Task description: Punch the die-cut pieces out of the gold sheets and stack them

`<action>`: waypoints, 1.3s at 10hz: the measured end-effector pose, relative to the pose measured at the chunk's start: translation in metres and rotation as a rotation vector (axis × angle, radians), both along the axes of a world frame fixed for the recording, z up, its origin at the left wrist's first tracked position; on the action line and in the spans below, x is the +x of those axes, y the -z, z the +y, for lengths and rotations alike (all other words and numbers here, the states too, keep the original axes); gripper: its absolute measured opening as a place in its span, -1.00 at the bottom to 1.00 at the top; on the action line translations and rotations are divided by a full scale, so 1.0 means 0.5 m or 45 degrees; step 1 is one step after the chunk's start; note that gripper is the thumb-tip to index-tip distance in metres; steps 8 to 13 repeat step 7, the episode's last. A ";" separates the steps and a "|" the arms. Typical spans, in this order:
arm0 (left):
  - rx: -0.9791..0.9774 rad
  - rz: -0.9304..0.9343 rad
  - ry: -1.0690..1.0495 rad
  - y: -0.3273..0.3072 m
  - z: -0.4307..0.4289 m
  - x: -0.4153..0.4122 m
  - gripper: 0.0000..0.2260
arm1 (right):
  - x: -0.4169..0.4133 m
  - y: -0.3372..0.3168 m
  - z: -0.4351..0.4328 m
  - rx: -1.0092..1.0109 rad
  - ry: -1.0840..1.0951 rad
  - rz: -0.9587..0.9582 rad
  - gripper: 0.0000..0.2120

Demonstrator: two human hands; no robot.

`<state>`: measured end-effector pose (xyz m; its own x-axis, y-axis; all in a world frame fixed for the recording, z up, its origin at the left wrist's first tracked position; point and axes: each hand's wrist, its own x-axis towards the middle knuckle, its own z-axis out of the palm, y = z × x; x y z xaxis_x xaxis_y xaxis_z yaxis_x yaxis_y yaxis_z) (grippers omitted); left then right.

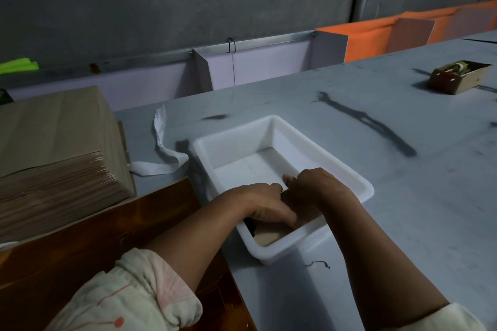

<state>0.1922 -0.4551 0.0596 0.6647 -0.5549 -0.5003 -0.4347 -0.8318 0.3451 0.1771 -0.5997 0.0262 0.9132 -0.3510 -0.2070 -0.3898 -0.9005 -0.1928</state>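
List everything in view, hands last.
table: one, grey, under everything
tray: one, white, centre
die-cut pieces: count unclear, tan, tray's near end
gold sheets: count unclear, glossy gold-brown, lower left
card stack: one, brown, left
paper strip: one, white, left of tray
small box: one, brown, far right
lilac panels: several, back edge
orange panels: several, back right
left hand: holds pieces in tray
right hand: holds pieces in tray

I read dim, bluish light. White tray [336, 162] brightest, soft shadow inside. Faint glare on gold sheet [150, 209]. Bench [376, 223] edges bow; corners soft.
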 end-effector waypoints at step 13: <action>-0.035 -0.088 -0.089 0.018 -0.012 0.009 -0.21 | 0.014 0.006 -0.010 -0.019 -0.014 -0.082 -0.54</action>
